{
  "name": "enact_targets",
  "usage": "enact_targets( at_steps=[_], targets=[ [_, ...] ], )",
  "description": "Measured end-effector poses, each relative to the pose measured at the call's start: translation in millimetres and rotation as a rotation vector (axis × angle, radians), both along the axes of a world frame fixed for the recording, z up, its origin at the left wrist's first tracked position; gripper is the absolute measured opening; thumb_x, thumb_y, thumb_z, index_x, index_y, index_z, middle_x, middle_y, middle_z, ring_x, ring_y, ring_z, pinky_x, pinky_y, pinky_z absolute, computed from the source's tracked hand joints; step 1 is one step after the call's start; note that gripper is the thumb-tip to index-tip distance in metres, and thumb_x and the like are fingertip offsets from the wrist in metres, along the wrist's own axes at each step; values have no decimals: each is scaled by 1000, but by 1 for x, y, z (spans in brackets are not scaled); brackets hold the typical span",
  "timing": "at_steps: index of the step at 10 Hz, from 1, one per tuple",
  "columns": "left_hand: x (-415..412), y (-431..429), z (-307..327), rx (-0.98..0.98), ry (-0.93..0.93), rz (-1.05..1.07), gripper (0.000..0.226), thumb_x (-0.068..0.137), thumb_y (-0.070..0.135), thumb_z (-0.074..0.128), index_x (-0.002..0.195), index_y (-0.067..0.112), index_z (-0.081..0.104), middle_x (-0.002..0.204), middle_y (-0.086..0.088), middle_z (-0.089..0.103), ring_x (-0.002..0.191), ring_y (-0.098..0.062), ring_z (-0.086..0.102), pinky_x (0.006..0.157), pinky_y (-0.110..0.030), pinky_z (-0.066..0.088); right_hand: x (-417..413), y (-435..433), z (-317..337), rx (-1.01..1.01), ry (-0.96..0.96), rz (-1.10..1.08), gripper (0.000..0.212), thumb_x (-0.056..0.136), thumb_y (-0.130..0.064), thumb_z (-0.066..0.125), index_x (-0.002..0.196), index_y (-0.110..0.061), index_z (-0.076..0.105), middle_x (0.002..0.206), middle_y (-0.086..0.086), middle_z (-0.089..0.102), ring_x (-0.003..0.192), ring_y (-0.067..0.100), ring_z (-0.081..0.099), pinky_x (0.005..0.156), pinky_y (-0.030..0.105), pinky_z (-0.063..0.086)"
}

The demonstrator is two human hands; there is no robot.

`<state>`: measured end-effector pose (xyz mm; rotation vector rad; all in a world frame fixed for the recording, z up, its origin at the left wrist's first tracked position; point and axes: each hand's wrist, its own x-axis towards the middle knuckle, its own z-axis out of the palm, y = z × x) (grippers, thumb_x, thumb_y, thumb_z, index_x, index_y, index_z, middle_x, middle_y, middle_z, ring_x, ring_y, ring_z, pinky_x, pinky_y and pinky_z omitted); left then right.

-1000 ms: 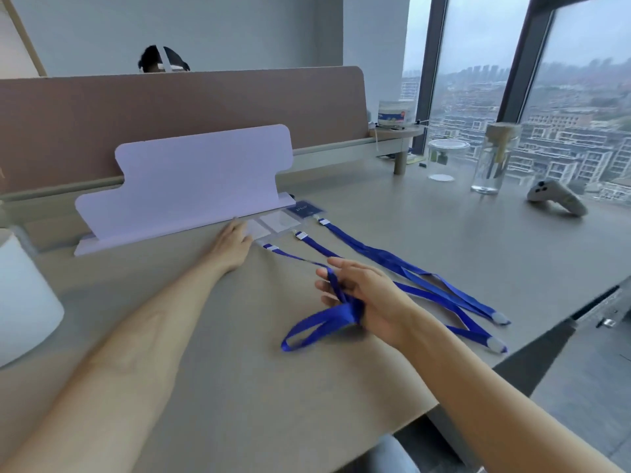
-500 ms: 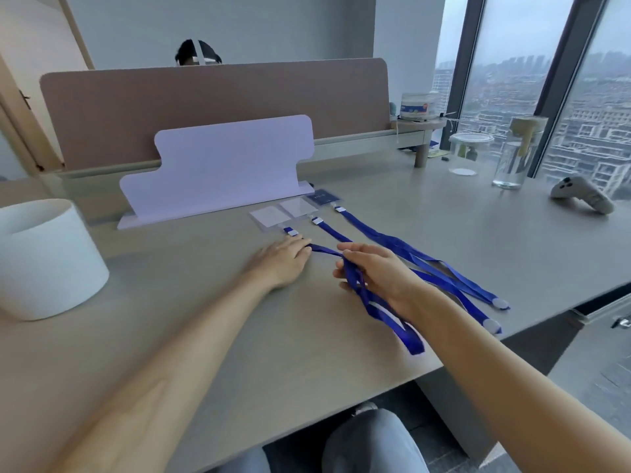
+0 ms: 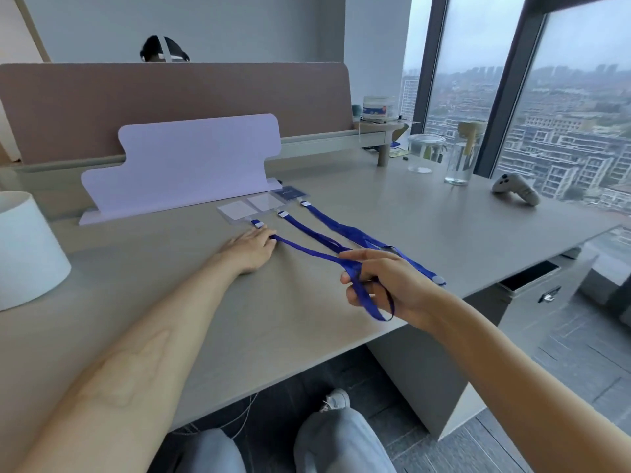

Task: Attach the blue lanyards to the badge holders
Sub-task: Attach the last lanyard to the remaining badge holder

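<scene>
Three badge holders lie in a row in front of a lilac stand: a clear left one [image 3: 235, 210], a clear middle one [image 3: 264, 202] and a dark blue right one [image 3: 289, 193]. A blue lanyard runs from each toward me. My left hand [image 3: 251, 249] lies flat, fingertips pressing the left lanyard [image 3: 307, 250] just below its clip [image 3: 257, 224]. My right hand [image 3: 382, 285] is lifted over the desk's front edge, pinching that lanyard's strap, whose loop hangs beneath it. The middle lanyard [image 3: 307, 230] and right lanyard [image 3: 345, 228] rest on the desk.
A lilac stand [image 3: 184, 162] rises behind the holders. A white cylinder [image 3: 24, 247] sits at the far left. At the right rear stand a glass jar [image 3: 425, 153], a glass bottle [image 3: 462, 158] and a grey controller [image 3: 515, 189]. Another person's head [image 3: 164, 53] shows above the partition.
My right hand has pulled the left lanyard back toward the desk's front edge, drawing it straight. My left hand stays pressed near the clip. The camera has shifted.
</scene>
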<state>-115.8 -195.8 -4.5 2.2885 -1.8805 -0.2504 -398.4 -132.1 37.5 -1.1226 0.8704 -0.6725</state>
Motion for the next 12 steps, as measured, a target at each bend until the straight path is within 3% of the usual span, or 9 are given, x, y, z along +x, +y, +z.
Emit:
enact_targets(
  at_steps=[1,2,3,4,5,9,12],
  targets=[
    [-3,2,0,-8,-17,4,50,102,40,19,150,29,25,162,3,9,148,-17,11,119,-38,12,-13,1,5,47,-21,-35,37,90,1,38,119,-4,61,72,12,62,46,17,43,52,29,44],
    [-6,4,-5,-97,25,34,51,102,39,22,150,24,26,162,0,9,148,-19,13,119,-38,14,-20,0,7,62,-5,-35,39,89,-1,38,121,2,59,71,12,59,47,16,35,47,26,40],
    [-21,10,-8,-185,98,-2,51,102,38,24,150,20,27,161,1,13,147,-17,15,119,-35,15,-24,3,5,71,-12,-3,37,92,-4,39,121,2,60,72,12,58,49,16,40,50,27,43],
    [-38,14,-9,-120,59,-50,53,101,42,22,149,21,28,160,2,19,146,-18,20,117,-36,18,-26,10,-1,64,-33,21,32,96,-8,40,120,-3,61,70,11,57,50,19,46,53,29,46],
    [-39,11,-10,-67,-39,-27,57,100,47,21,151,21,23,161,5,14,147,-16,16,118,-37,15,-29,15,-10,41,-30,12,32,97,-6,37,119,-5,60,66,11,55,50,21,47,52,30,45],
    [-44,12,-5,18,-83,-20,59,100,47,19,153,21,14,162,6,7,149,-14,7,119,-38,10,-57,32,-18,31,26,-191,25,102,-7,33,110,-7,57,51,3,42,42,17,37,46,27,33],
    [-42,12,-7,-15,-27,-25,58,101,44,18,154,21,11,162,7,1,149,-13,3,120,-38,8,-75,32,-17,-81,125,-283,28,97,-4,36,111,-7,60,50,2,48,42,18,45,49,26,42]
  ],
)
